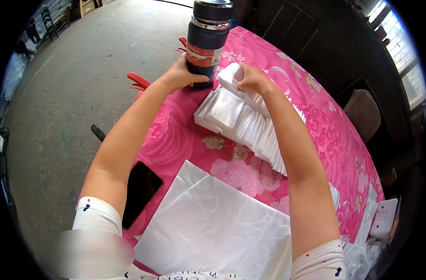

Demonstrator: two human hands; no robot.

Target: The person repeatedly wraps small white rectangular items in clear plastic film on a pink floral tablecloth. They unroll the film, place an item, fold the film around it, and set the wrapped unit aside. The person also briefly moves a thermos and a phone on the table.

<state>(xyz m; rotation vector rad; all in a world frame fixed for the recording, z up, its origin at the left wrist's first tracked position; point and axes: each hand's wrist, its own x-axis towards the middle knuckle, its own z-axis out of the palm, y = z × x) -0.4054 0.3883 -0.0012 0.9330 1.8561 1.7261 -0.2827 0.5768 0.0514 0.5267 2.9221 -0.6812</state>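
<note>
My left hand (184, 73) is wrapped round the lower part of a dark blue insulated bottle (207, 35), which stands upright at the far edge of the table and has an orange-red label. Just right of it, my right hand (253, 78) grips a folded clear plastic bag bundle (228, 74) at the far end of a row. That row of folded plastic bags (227, 108) leans over in overlapping layers, partly covered by my right forearm. Nearer to me lies a flat stack of large clear plastic sheets (208, 219).
A pink flowered cloth covers the table (175, 135). A black phone (142, 193) lies beside my left forearm. Red-handled tools (138, 80) and a black handle (98, 132) stick out past the left edge. A white box (384, 218) and loose plastic lie at the right; a chair (364, 114) stands beyond.
</note>
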